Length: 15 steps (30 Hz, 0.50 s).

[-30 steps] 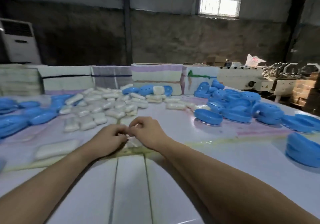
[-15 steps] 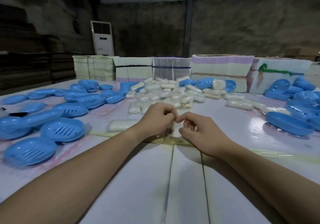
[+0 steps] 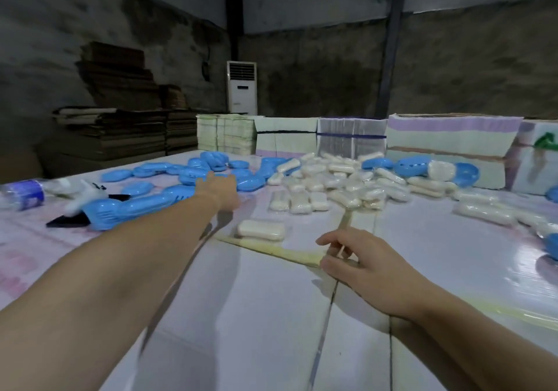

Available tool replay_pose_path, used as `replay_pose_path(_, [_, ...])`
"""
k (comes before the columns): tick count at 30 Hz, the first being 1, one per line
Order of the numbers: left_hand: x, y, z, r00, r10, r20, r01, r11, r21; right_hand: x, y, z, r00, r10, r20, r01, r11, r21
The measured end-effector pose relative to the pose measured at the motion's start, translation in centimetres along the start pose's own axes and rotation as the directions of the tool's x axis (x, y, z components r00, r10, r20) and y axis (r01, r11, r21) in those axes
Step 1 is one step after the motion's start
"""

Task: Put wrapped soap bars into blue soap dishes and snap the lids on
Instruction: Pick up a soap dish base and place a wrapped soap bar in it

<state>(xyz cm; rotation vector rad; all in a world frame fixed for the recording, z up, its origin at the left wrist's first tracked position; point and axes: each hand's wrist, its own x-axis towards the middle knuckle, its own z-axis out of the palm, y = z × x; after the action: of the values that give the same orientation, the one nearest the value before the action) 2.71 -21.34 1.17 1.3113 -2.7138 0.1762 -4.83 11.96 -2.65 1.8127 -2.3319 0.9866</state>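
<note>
Now the two hands, which met at mid-frame half a second ago with their fingers curled together, have parted. The left hand has stretched away to the upper left of centre, over the near edge of the cluster of blue soap dishes; its fingers look extended, though motion blur hides whether they touch a dish, and it grips nothing that can be seen. The right hand stays low at right of centre, resting on the worktop beside a yellowish tape seam; its fingers are loosely curled and relaxed, holding nothing.

One wrapped soap bar lies alone on the worktop at mid-frame, between the two hands and just above the seam, touched by neither. Behind it, toward upper right of centre, sits the heap of wrapped soap bars, with several more blue dishes at its far right side.

The view has also swung leftward since the earlier frames: a plastic bottle with a blue label now appears at the left edge, and a dark flat object lies just below it, partly under a blue dish. Stacked bundles line the far edge of the worktop, and a white standing air conditioner stands against the back wall.
</note>
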Motion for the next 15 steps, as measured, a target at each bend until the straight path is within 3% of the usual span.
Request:
replay_pose_path(5, [1.4,-2.0,1.2,0.982,-0.053,0.182,0.041,0.997,0.067,0.1,0.1,-0.1,0.999,0.008,0.032,-0.008,1.0,0.011])
replay_pose_path(11, [1.9,-2.2,1.7,0.997,0.036,-0.068,-0.032,0.997,0.067,0.7,0.1,0.2,0.998,0.024,0.06,-0.022,0.999,-0.025])
replay_pose_path(15, [2.3,-1.8,1.6,0.993,0.062,-0.103,-0.05,0.992,0.118,0.8,0.3,0.2,0.998,0.036,0.055,-0.035,0.999,-0.016])
